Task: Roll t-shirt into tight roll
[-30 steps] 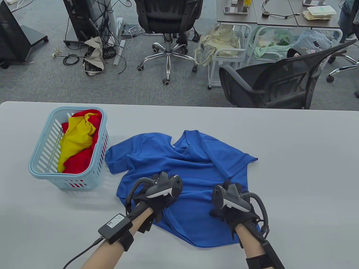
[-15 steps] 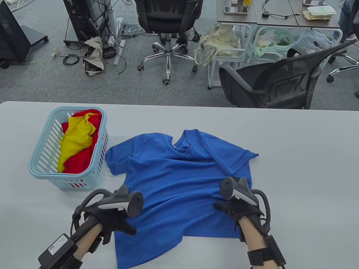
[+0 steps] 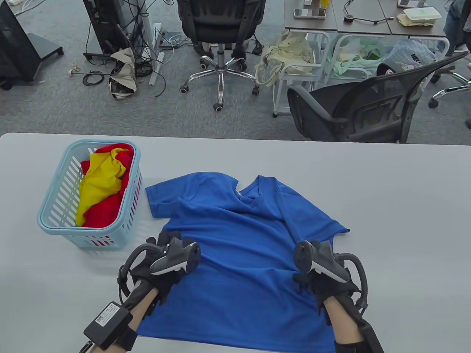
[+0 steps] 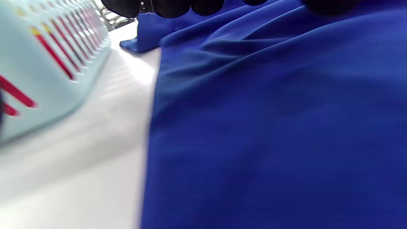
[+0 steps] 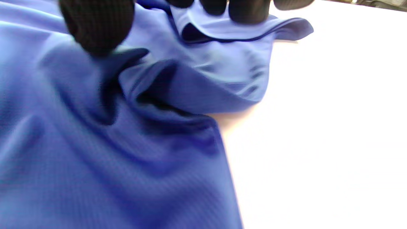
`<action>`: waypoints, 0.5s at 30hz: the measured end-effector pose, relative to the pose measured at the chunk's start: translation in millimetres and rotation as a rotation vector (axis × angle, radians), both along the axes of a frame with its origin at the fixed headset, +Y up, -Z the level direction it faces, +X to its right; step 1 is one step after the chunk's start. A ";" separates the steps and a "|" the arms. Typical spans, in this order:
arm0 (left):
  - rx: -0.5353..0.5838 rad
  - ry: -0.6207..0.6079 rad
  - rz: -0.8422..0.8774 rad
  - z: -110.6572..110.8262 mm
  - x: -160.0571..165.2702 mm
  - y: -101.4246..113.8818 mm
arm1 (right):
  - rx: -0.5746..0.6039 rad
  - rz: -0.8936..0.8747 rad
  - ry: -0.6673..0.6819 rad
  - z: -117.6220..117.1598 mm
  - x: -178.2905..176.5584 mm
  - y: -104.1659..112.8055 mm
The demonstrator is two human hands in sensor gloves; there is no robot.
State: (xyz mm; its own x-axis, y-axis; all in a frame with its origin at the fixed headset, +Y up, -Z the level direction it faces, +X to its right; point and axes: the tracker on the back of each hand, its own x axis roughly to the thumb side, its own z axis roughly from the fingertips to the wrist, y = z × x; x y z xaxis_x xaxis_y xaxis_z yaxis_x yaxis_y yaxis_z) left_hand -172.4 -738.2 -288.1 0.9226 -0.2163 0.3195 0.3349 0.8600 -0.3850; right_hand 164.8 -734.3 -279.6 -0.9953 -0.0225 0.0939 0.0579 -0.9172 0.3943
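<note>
From over the worktop, the blue t-shirt [image 3: 243,257] is now lying spread much flatter than a moment ago, hem at the near edge, so rolling looks ready to start. The left hand [image 3: 162,264] and right hand [image 3: 323,272] are resting on its two side edges. In the left wrist view, fingertips [image 4: 168,6] are touching cloth beside the basket [image 4: 41,63]; whether they are gripping, I cannot tell. In the right wrist view, fingers [image 5: 98,25] are pinching a fold near the sleeve.

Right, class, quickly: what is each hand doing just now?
Left hand: rests on the blue t-shirt near its left edge; grip cannot be told.
Right hand: fingers press the shirt's right side; grip unclear.
</note>
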 end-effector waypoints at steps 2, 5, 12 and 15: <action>-0.094 -0.007 0.126 7.4 7.7 -12.8 | -0.099 -0.078 0.047 -0.6 -5.4 -14.3; -0.124 0.013 0.015 14.6 16.6 -20.8 | -0.111 -0.008 0.070 2.8 -7.7 -4.3; -0.003 0.023 0.212 12.8 23.8 -13.0 | 0.077 -0.176 -0.103 -22.3 27.5 24.0; -0.176 0.031 0.090 9.0 17.1 -43.7 | -0.123 -0.241 -0.064 -56.1 39.2 -3.2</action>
